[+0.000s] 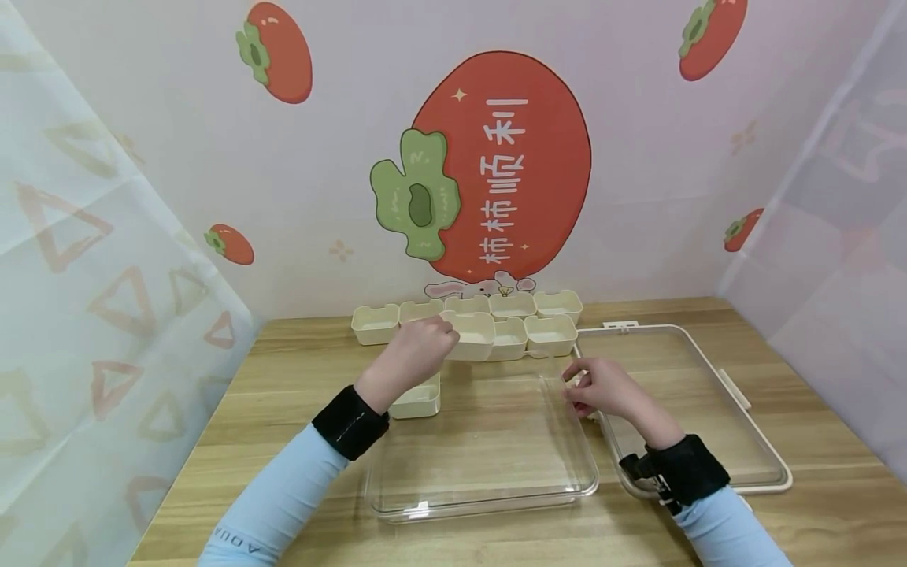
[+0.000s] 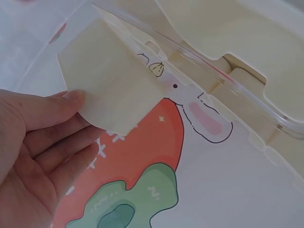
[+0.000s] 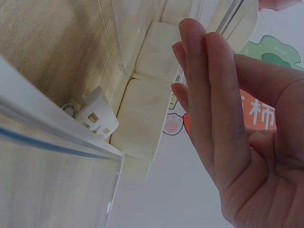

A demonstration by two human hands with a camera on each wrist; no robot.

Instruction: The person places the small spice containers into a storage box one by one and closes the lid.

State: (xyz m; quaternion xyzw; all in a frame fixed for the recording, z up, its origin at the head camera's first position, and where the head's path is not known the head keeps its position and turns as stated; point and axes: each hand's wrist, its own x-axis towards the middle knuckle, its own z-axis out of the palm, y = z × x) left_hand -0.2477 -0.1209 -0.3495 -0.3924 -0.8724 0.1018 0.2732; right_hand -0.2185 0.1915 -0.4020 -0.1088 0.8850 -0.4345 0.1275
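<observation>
My left hand (image 1: 414, 354) pinches a cream bin (image 1: 473, 335) by its edge, raised in front of the back rows; in the left wrist view the thumb and fingers of the hand (image 2: 45, 147) grip the bin (image 2: 109, 80). A clear box (image 1: 482, 449) stands in the middle of the table, with another cream bin (image 1: 416, 400) at its back left. At the box's right back edge is my right hand (image 1: 602, 390), its fingers slightly bent; in the right wrist view the hand (image 3: 232, 118) holds nothing visible, and whether it touches the box is unclear.
Several cream bins (image 1: 551, 335) stand in two rows along the back wall. A clear lid (image 1: 694, 402) with a white rim and clips lies right of the box. Fabric walls with printed fruit surround the wooden table (image 1: 283, 441).
</observation>
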